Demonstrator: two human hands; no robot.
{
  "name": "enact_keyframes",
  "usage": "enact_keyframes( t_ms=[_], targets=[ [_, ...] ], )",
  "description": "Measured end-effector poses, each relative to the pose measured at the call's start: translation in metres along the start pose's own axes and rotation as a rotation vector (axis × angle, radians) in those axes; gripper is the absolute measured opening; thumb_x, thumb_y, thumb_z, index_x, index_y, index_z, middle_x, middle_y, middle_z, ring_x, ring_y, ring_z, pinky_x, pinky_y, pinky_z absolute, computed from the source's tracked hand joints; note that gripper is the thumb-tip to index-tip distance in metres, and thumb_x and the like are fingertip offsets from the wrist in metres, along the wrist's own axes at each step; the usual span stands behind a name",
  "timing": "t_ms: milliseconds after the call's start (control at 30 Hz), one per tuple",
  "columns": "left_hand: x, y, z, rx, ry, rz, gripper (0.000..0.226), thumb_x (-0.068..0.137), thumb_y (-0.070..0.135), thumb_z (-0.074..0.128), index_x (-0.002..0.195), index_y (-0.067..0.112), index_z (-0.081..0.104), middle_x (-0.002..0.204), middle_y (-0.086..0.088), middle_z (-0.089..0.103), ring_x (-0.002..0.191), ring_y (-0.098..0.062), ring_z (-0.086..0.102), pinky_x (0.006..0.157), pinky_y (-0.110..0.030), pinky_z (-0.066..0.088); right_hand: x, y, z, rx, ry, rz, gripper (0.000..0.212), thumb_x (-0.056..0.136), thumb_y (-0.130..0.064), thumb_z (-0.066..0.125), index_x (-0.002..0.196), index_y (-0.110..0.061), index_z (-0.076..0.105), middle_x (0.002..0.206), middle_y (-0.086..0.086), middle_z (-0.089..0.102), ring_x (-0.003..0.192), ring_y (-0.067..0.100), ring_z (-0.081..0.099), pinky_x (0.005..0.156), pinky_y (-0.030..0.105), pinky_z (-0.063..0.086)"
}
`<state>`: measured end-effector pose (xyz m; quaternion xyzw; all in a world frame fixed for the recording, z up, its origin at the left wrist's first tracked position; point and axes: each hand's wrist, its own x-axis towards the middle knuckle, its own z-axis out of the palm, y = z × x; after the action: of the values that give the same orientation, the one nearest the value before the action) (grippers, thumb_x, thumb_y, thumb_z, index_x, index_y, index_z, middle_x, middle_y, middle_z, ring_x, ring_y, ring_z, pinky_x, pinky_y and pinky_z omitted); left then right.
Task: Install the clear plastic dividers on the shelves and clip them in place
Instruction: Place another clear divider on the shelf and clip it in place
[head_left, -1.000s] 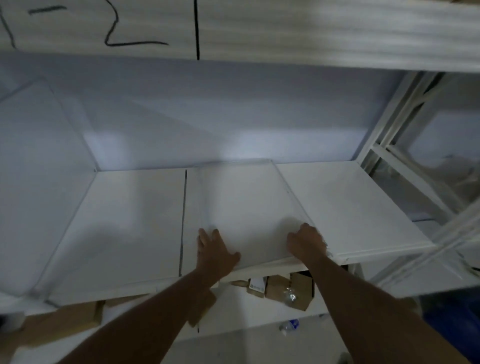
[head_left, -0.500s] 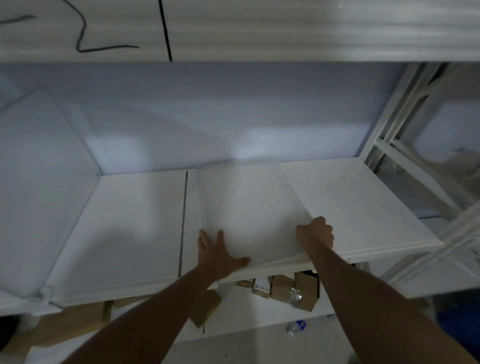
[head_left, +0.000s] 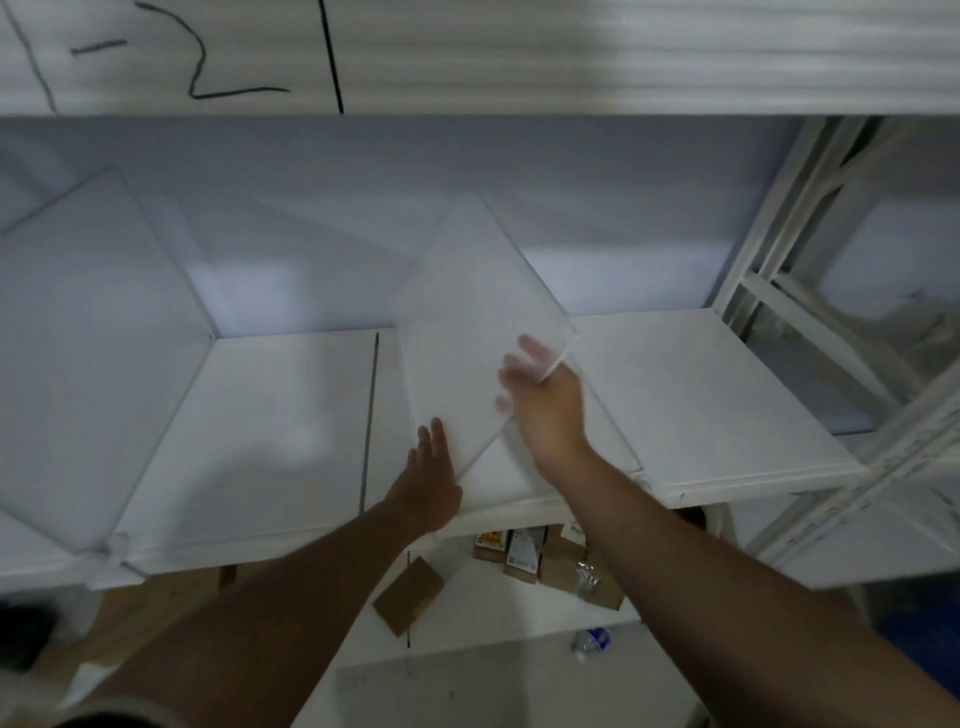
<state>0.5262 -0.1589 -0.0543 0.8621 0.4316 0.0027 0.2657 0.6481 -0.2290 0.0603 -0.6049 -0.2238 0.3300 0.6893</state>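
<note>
Head view: right hand (head_left: 545, 400) pinches the clear divider (head_left: 467, 332) near its front edge, panel running away toward the back; left hand (head_left: 431, 478), flat and open, braces its lower front corner.

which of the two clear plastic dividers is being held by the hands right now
The clear plastic divider in the middle of the shelf, tilted up with the right hand gripping its edge and the left hand at its lower corner. The far-left clear divider stands untouched.

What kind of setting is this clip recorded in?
Probably a stockroom or warehouse: white metal shelving with bare boards, a shelf edge marked by hand, and cardboard boxes stored on the level below.
</note>
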Motion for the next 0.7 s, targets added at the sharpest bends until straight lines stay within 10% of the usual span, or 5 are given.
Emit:
enact_keyframes(
  t_ms=[167, 367, 700],
  targets=[
    [-0.024, -0.018, -0.017, -0.126, 0.025, 0.053, 0.1, 0.082, 0.038, 0.067, 0.15, 0.017, -0.003, 0.159, -0.009, 0.015, 0.139, -0.029, 0.034, 0.108, -0.043, 0.041, -0.019, 0.036, 0.029, -0.651, -0.323, 0.035, 0.049, 0.091, -0.019, 0.045, 0.139, -0.012, 0.045, 0.123, 0.013, 0.062, 0.097, 0.027, 0.068, 0.084, 0.042, 0.058],
    [-0.063, -0.035, -0.018, -0.12, 0.117, 0.009, 0.022, 0.086, 0.028, 0.065, 0.101, 0.013, 0.071, 0.106, -0.004, 0.069, 0.099, -0.02, 0.064, 0.09, -0.033, 0.051, -0.029, 0.041, 0.04, -0.71, -0.271, -0.016, 0.046, 0.093, -0.022, 0.04, 0.134, -0.002, 0.048, 0.112, 0.019, 0.064, 0.094, 0.033, 0.067, 0.083, 0.047, 0.058],
    [-0.07, -0.074, -0.016, -0.335, 0.205, 0.073, 0.017, 0.084, 0.027, 0.067, 0.092, 0.015, 0.076, 0.092, 0.002, 0.075, 0.082, -0.011, 0.067, 0.082, -0.033, 0.055, -0.058, 0.028, 0.074, -0.778, -0.164, -0.129, 0.033, 0.095, -0.012, 0.042, 0.117, 0.01, 0.054, 0.088, 0.025, 0.067, 0.074, 0.036, 0.068, 0.071, 0.051, 0.059]
  ],
)
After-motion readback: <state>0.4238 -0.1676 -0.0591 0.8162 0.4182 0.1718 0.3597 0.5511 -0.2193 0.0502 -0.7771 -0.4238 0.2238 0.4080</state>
